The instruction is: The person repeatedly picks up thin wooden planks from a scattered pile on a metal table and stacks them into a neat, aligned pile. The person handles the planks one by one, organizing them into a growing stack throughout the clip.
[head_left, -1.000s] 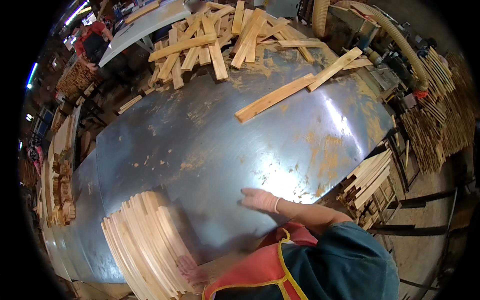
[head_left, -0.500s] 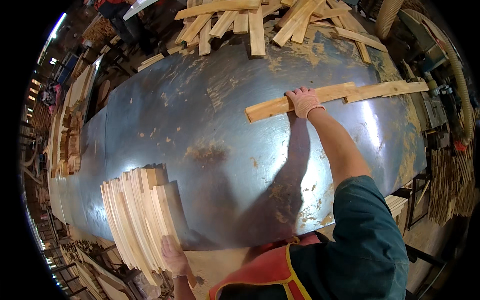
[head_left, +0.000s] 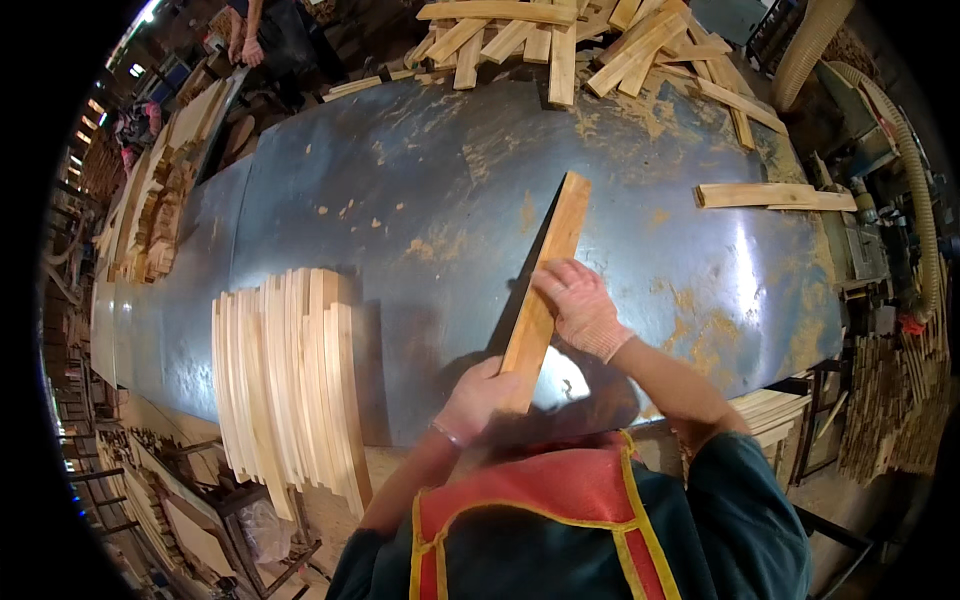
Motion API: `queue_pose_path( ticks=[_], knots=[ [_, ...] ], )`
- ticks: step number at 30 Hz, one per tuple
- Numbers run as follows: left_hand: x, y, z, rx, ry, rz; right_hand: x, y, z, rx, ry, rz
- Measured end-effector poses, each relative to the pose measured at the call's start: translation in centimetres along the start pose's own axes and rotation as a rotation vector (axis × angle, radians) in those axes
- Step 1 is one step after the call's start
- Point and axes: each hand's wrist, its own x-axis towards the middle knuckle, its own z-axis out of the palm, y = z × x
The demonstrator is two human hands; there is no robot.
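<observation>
A wooden board (head_left: 552, 262) slants across the dark metal tabletop (head_left: 440, 200), its far end pointing away from me. My left hand (head_left: 482, 398), gloved and slightly blurred, grips its near end. Around its middle, the fingers of my right hand (head_left: 578, 305) are closed from the right side. To the left, a row of pale wooden strips (head_left: 290, 380) stands packed side by side, their near ends jutting past the table's front edge. Two more boards (head_left: 770, 196) lie at the right end of the table.
A loose heap of boards (head_left: 560, 60) covers the far side. Stacked wood (head_left: 160, 220) lies at far left, and a person's hand (head_left: 252, 50) shows behind it. Ribbed hoses (head_left: 812, 50) hang at the right. Wood dust (head_left: 690, 320) coats parts of the tabletop.
My right hand has brought the board from the right toward me and turned it lengthwise. My left hand has left the strip row and taken hold of the board's near end.
</observation>
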Motion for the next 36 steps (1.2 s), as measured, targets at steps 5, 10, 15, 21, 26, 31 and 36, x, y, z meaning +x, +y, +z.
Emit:
queue_pose_path(
  ticks=[5, 10, 15, 21, 26, 31, 36],
  knots=[
    [-0.9, -0.2, 2.8, 0.838, 0.323, 0.149, -10.8, -3.7, 6.8, 1.798, -0.105, 0.851],
    [-4.2, 0.2, 2.6, 0.908, 0.031, 0.269, -12.9, -8.4, 5.1, 1.905, -0.121, 1.051],
    [-4.7, -3.8, -2.8, 0.882, 0.357, 0.222, -18.4, -4.5, 7.5, 1.844, -0.129, 1.134],
    [-3.8, -7.9, -5.4, 1.157, 0.615, 0.278, -18.9, -4.0, 8.9, 1.762, -0.131, 1.114],
    [-1.3, -9.8, -4.7, 1.344, 0.705, 0.398, -15.4, -2.3, 6.5, 1.776, 0.075, 0.928],
    [-1.7, -10.4, -4.4, 1.35, 0.723, 0.272, 4.0, 6.3, -10.9, 0.763, 0.296, 0.39],
    [0.1, -12.6, -4.1, 1.38, 0.769, 0.143, 11.3, 20.7, -15.4, 1.024, 0.339, 0.515]
  ],
)
